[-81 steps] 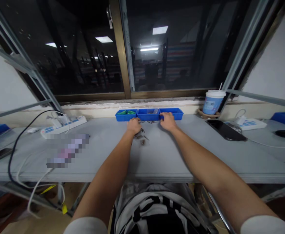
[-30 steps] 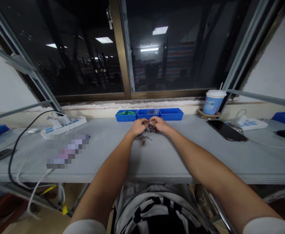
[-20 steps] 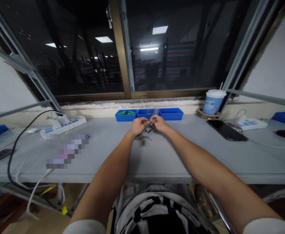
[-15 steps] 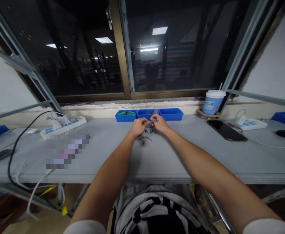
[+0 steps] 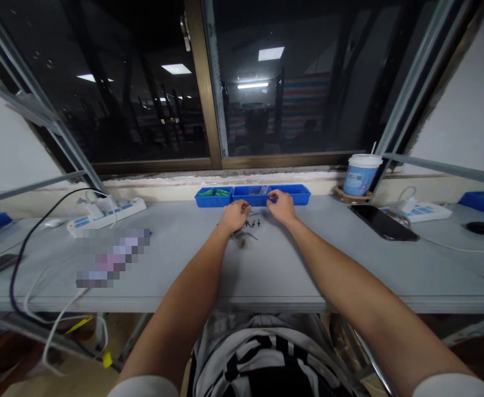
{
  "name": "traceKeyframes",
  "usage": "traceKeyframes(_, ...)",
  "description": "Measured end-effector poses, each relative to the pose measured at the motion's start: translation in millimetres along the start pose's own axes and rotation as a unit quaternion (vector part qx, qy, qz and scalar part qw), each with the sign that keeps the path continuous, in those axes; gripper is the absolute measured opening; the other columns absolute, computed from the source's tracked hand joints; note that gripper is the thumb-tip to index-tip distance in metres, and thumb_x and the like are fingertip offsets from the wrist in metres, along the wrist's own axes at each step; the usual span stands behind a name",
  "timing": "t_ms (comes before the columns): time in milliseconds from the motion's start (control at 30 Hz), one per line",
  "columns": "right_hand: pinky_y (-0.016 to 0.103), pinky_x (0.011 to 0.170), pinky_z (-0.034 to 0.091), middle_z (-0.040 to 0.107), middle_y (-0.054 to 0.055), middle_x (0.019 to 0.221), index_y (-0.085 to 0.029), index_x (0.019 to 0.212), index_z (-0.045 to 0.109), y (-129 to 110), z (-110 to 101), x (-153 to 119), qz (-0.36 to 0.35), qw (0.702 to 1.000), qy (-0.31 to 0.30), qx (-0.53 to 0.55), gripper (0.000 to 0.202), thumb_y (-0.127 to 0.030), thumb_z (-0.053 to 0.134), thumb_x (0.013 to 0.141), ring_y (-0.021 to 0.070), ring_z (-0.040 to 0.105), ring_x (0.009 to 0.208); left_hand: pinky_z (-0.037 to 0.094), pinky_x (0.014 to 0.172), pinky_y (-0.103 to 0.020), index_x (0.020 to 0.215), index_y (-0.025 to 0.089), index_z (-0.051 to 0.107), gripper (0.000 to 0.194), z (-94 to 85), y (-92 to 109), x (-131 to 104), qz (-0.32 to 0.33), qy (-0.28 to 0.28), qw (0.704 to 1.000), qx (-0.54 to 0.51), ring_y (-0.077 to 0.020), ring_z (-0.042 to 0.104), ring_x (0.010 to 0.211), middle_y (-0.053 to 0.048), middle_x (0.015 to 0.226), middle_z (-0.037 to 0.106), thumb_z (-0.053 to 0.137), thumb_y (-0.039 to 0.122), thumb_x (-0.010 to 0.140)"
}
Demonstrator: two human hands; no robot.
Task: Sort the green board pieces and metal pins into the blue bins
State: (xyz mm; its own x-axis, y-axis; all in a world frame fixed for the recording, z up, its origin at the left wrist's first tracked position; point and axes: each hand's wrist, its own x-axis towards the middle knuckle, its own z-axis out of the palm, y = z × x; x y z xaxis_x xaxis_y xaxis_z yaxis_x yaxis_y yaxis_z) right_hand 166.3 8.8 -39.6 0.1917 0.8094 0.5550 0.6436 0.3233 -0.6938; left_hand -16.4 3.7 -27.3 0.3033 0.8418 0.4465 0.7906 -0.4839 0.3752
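Observation:
My left hand [image 5: 237,215] is over the grey table, thumb and fingers pinched together around something too small to make out. Beneath and beside it lie several small dark screw-like pieces [image 5: 253,224] and a thin metal piece [image 5: 252,236]. My right hand [image 5: 283,207] is a little further right, in front of the blue trays, with its fingers bent and the tips slightly apart. I see nothing between them. Of the joined blue trays, the left one [image 5: 201,203] holds green packets, the middle one [image 5: 240,202] a clear plastic bag, and the right one [image 5: 301,202] is partly covered by my right hand.
On the right stand a blue cup [image 5: 358,177] in a brown holder, a black phone [image 5: 385,222] and a white power strip [image 5: 430,212]. Leftward are another power strip [image 5: 105,216], a blurred-out flat object [image 5: 116,256] and loose cables [image 5: 21,259]. A window is behind the table.
My right hand has drawn away from my left, moving right, and its fingers have loosened. My left hand has barely moved. More of the small dark pieces now show between the hands.

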Motion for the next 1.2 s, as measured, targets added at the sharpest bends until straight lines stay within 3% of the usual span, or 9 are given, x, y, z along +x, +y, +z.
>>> traceKeyframes(167, 0.046, 0.093, 0.036, 0.056, 0.012, 0.125, -0.015, 0.119, 0.058, 17.5, -15.1, 5.1, 0.043, 0.982, 0.014, -0.182, 0.047, -0.021, 0.051, 0.073, 0.0317, 0.042, 0.115, 0.044, 0.088, -0.033, 0.095, 0.019, 0.065, 0.022, -1.2, -5.7, 0.2, -0.017, -0.013, 0.999, 0.039, -0.0213, 0.060, 0.096, -0.008, 0.104, 0.067, 0.047, 0.025, 0.084)
traceKeyframes(333, 0.049, 0.095, 0.034, 0.037, 0.011, 0.144, -0.016, 0.134, 0.045, 24.0, -15.4, 5.1, 0.094, 0.969, -0.053, -0.223, 0.063, -0.023, 0.055, 0.072, 0.0353, 0.036, 0.122, 0.043, 0.093, -0.033, 0.097, 0.018, 0.065, 0.024, -2.8, -8.9, 0.1, -0.026, -0.036, 0.997, 0.065, -0.0219, 0.058, 0.103, -0.009, 0.108, 0.066, 0.045, 0.023, 0.085)
traceKeyframes(433, 0.049, 0.096, 0.035, 0.031, 0.011, 0.148, -0.017, 0.134, 0.044, 20.4, -12.3, 4.8, 0.074, 0.972, -0.058, -0.215, 0.064, -0.023, 0.056, 0.071, 0.0356, 0.035, 0.123, 0.042, 0.094, -0.034, 0.099, 0.017, 0.066, 0.026, -3.9, -9.9, 0.1, -0.036, -0.045, 0.996, 0.074, -0.0225, 0.057, 0.105, -0.010, 0.110, 0.065, 0.045, 0.023, 0.085)
traceKeyframes(567, 0.038, 0.092, 0.039, 0.057, 0.013, 0.123, -0.016, 0.113, 0.061, 10.1, -9.7, 5.1, 0.009, 0.983, -0.071, -0.172, 0.040, -0.021, 0.055, 0.074, 0.0274, 0.048, 0.112, 0.042, 0.096, -0.034, 0.099, 0.016, 0.066, 0.027, -3.8, -10.9, 0.5, -0.034, -0.055, 0.995, 0.073, -0.0228, 0.057, 0.106, -0.012, 0.110, 0.065, 0.045, 0.023, 0.085)
traceKeyframes(667, 0.029, 0.076, 0.043, 0.068, 0.009, 0.089, -0.017, 0.085, 0.068, 1.1, -8.6, 2.5, -0.011, 0.971, -0.191, -0.143, 0.018, -0.026, 0.058, 0.073, 0.0211, 0.058, 0.087, 0.042, 0.096, -0.033, 0.098, 0.016, 0.067, 0.026, -2.9, -10.8, 0.6, -0.030, -0.062, 0.995, 0.074, -0.0228, 0.057, 0.107, -0.011, 0.111, 0.065, 0.046, 0.023, 0.085)
traceKeyframes(767, 0.027, 0.063, 0.040, 0.068, 0.009, 0.074, -0.017, 0.069, 0.068, -9.3, -8.2, -4.0, -0.032, 0.941, -0.294, -0.166, 0.025, -0.041, 0.062, 0.072, 0.0203, 0.060, 0.073, 0.042, 0.096, -0.033, 0.099, 0.017, 0.067, 0.026, -2.6, -9.5, 0.2, -0.027, -0.065, 0.994, 0.079, -0.0226, 0.058, 0.106, -0.011, 0.111, 0.065, 0.047, 0.024, 0.084)
traceKeyframes(867, 0.027, 0.060, 0.037, 0.067, 0.009, 0.070, -0.018, 0.068, 0.069, -20.0, -8.8, -10.5, -0.054, 0.919, -0.336, -0.199, 0.032, -0.048, 0.060, 0.073, 0.0202, 0.060, 0.069, 0.042, 0.095, -0.032, 0.100, 0.017, 0.068, 0.027, -2.9, -8.0, -0.4, -0.029, -0.067, 0.994, 0.084, -0.0221, 0.058, 0.106, -0.011, 0.112, 0.065, 0.047, 0.025, 0.084)
traceKeyframes(1000, 0.027, 0.060, 0.037, 0.069, 0.009, 0.073, -0.018, 0.072, 0.071, -25.3, -8.6, -13.1, -0.066, 0.905, -0.354, -0.227, 0.020, -0.033, 0.058, 0.073, 0.0204, 0.060, 0.069, 0.043, 0.093, -0.032, 0.100, 0.017, 0.068, 0.028, -2.8, -8.1, -0.9, -0.025, -0.070, 0.994, 0.084, -0.0219, 0.058, 0.104, -0.011, 0.111, 0.065, 0.046, 0.024, 0.085)
traceKeyframes(1200, 0.026, 0.063, 0.037, 0.070, 0.010, 0.082, -0.018, 0.076, 0.068, -11.7, -2.1, -9.2, -0.105, 0.909, -0.336, -0.224, 0.012, -0.020, 0.056, 0.073, 0.0204, 0.060, 0.075, 0.043, 0.095, -0.032, 0.101, 0.016, 0.067, 0.027, -3.1, -7.4, -2.0, 0.008, -0.059, 0.997, 0.058, -0.0217, 0.058, 0.105, -0.010, 0.110, 0.066, 0.049, 0.023, 0.082)
